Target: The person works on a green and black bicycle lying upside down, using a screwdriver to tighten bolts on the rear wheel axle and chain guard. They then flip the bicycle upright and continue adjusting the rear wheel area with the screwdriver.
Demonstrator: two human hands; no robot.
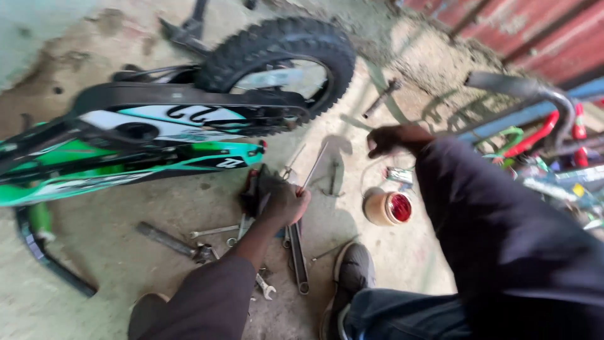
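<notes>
My left hand [281,200] is down on a heap of tools on the concrete floor, its fingers closed around a thin metal rod [315,165] that points up and to the right. Just above it lies a small green bicycle [126,165] on its side, with a knobbly black tyre [280,56] and a black chain guard [189,99]. My right hand [391,138] reaches out farther right, fingers curled just above the floor; whether it holds anything is unclear. A dark sleeve covers that arm.
Spanners [214,232] and a long flat tool [299,258] lie around my left hand. A tan jar with a red inside [387,208] stands near my shoe [353,271]. A metal bolt [380,97] lies beyond. Other bicycles [541,135] and a red corrugated wall [535,28] are on the right.
</notes>
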